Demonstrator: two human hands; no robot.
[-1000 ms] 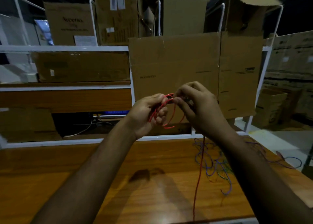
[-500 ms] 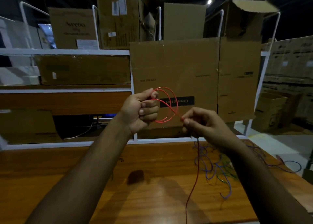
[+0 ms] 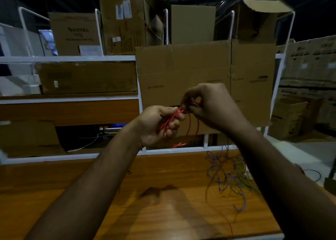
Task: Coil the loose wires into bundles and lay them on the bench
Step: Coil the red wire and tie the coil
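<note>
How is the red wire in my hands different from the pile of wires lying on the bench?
The red wire is held up off the bench, gripped by the left hand and pinched by the right hand; the pile of wires lies on the bench untouched. The red wire is looped into a coil; the pile of wires is a loose tangle. The red wire is one colour; the pile mixes purple, blue and green. Both are thin and flexible.

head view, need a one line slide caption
Both hands, left hand and right hand, coil red wire above the bench, loose wires beside.
</note>
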